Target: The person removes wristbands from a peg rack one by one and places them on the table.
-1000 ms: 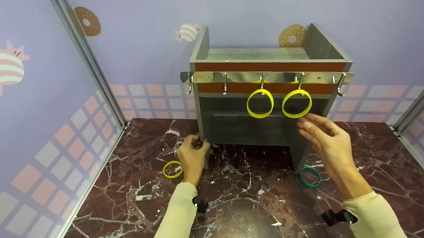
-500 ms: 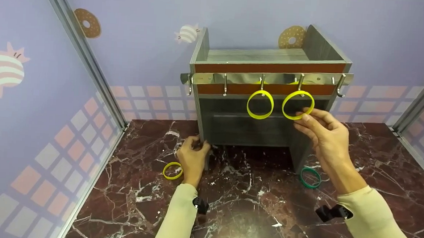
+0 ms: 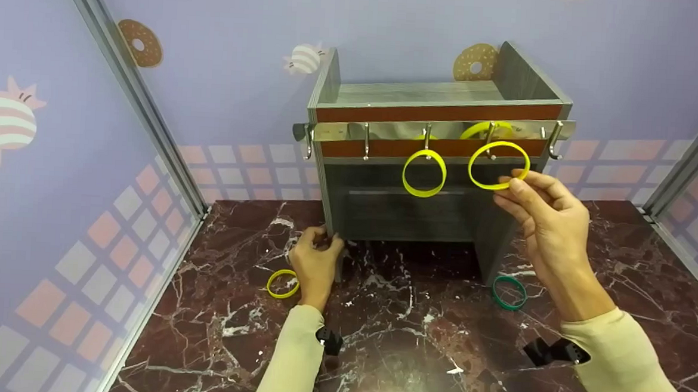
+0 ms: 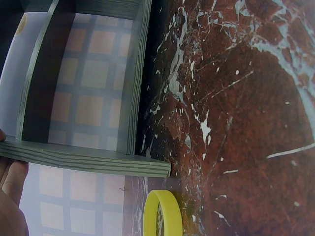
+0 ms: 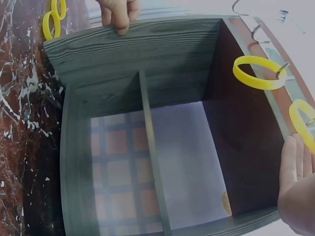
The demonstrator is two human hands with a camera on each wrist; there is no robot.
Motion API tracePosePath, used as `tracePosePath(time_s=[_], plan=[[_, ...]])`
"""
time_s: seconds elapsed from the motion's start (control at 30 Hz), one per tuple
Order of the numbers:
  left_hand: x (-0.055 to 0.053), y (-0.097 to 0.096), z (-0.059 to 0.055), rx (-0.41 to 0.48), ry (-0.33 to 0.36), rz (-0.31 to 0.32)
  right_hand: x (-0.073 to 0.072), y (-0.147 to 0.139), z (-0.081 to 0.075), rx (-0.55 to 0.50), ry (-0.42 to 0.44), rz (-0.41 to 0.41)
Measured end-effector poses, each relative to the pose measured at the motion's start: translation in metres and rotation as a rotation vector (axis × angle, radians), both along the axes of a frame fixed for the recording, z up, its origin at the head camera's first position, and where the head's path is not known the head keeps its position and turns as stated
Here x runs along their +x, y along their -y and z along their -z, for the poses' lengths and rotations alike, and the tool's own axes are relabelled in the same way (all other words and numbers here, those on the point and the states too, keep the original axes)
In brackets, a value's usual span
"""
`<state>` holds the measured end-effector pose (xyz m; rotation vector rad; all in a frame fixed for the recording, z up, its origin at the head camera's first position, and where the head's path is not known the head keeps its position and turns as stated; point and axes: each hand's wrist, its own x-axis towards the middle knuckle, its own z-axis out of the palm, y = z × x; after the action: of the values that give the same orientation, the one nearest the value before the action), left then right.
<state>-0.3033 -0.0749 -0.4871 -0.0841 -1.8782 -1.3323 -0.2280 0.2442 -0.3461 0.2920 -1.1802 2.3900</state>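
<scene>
My right hand (image 3: pixel 553 230) pinches the lower right of a yellow silicone wristband (image 3: pixel 500 144) between thumb and fingers. In the head view this band overlaps a metal hook (image 3: pixel 491 132) on the hook rail (image 3: pixel 394 129). Another yellow wristband (image 3: pixel 424 193) hangs from the hook to its left. Low on the left, my left hand (image 3: pixel 315 266) grips the front edge of the grey wooden shelf unit's side panel (image 4: pixel 88 161); its thumb shows on the inner face in the right wrist view. Beside that hand lies a third yellow wristband (image 3: pixel 283 295) on the table.
A green wristband (image 3: pixel 508 307) lies by the right foot of the shelf unit (image 3: pixel 444 92). More bare hooks stand along the rail, one at the left (image 3: pixel 366 140) and one at the right end (image 3: pixel 555 141). Patterned wall panels (image 3: pixel 242 65) enclose the marble-look table (image 3: pixel 400 354).
My right fingers have closed on the right-hand yellow wristband and pulled it slightly right, up and forward from the rail. The left hand keeps its grip on the panel.
</scene>
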Motion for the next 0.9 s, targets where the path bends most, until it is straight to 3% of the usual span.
tracePosePath(time_s=[0.4, 0.9], plan=[[0.000, 0.001, 0.000, -0.001, -0.005, -0.005, 0.018, -0.006, 0.001, -0.054, -0.016, -0.044], [0.001, 0.000, 0.002, -0.002, -0.012, 0.005, 0.029, -0.032, 0.027, -0.032, 0.014, -0.007]])
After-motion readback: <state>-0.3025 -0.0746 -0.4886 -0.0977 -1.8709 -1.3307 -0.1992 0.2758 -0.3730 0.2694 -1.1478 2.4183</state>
